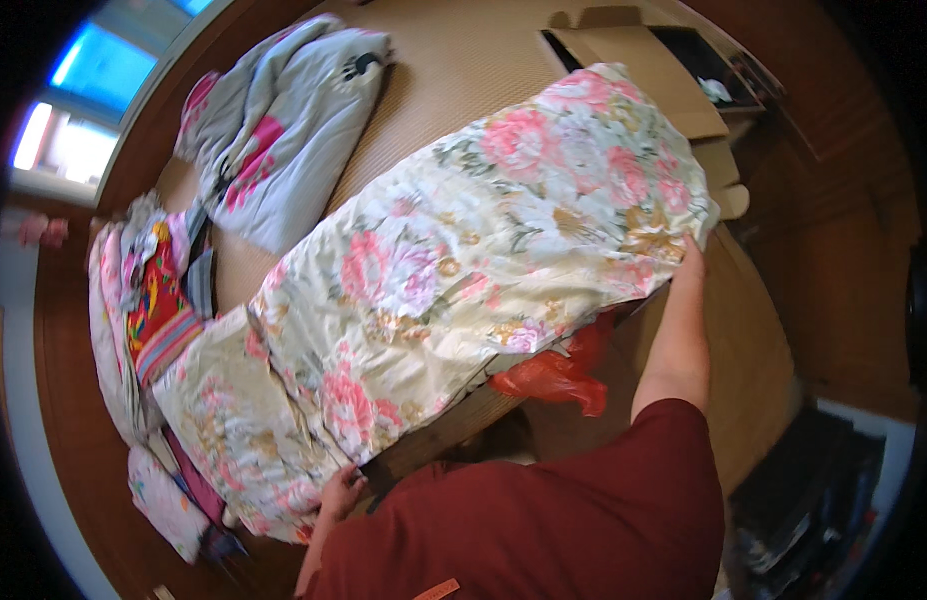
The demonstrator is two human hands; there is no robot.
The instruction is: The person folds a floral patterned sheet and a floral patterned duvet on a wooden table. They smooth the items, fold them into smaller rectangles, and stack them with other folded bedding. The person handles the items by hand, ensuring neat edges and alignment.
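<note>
A long cream sheet point(464, 255) printed with pink, lilac and gold flowers lies spread slantwise across the bed, from lower left to upper right. It is creased, with a fold line across its lower left part. My left hand point(341, 492) is closed on its near edge by that fold. At the far right end, my right hand point(692, 262) grips the sheet's corner with the arm stretched out; the fingers are partly hidden by the cloth.
A grey blanket point(294, 130) with pink paw prints lies on the woven mat point(454, 65). Piled clothes point(164, 300) lie at the left edge. An open cardboard box point(649, 65) stands at the back right, and a red plastic bag point(559, 380) hangs below the sheet.
</note>
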